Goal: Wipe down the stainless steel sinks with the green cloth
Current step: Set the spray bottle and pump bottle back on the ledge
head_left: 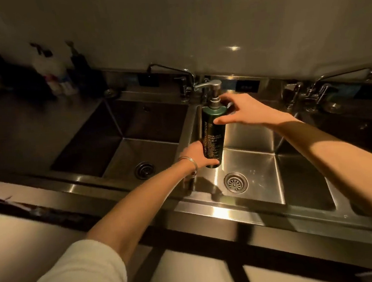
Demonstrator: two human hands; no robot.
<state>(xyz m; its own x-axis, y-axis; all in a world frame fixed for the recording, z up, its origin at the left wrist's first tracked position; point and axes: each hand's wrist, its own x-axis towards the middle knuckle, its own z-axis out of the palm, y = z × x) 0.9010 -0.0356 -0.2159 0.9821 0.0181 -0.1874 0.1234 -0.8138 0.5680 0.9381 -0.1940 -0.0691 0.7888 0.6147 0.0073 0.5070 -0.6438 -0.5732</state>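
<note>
A dark green pump bottle (213,126) with a silver pump head stands upright over the divider between two stainless steel sinks. My left hand (195,154) grips its lower body from the left. My right hand (243,110) hovers at the bottle's shoulder, fingers spread near the pump neck, thumb touching the bottle's side. The left sink (120,129) and the middle sink (257,156) each have a round drain. No green cloth is in view.
Two wall-mounted faucets sit behind the sinks, one (181,77) at the centre and one (324,82) at the right. Dark bottles and containers (46,70) crowd the counter at the back left. A third basin (361,133) lies in shadow at the right.
</note>
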